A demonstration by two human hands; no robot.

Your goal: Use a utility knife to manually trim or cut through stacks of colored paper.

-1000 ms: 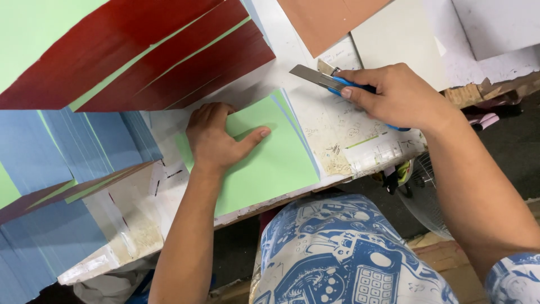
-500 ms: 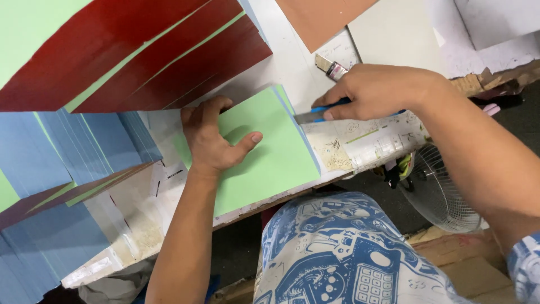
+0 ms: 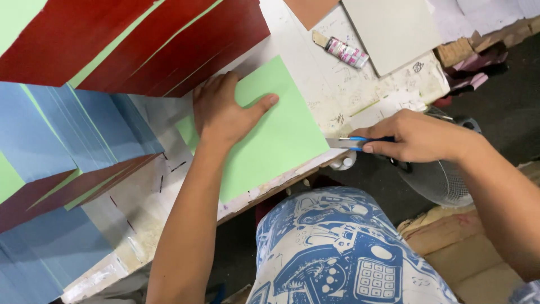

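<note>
Flat under left hand [image 3: 225, 110], green sheet [image 3: 275, 141]; right hand [image 3: 416, 135] beside, gripping knife [image 3: 351, 143].

We had the paper sheet [image 3: 275, 135] on the table [image 3: 337, 84].
Left of the sheet stood stacked boards [image 3: 67, 135]; right of it, our knife [image 3: 349, 143].
</note>
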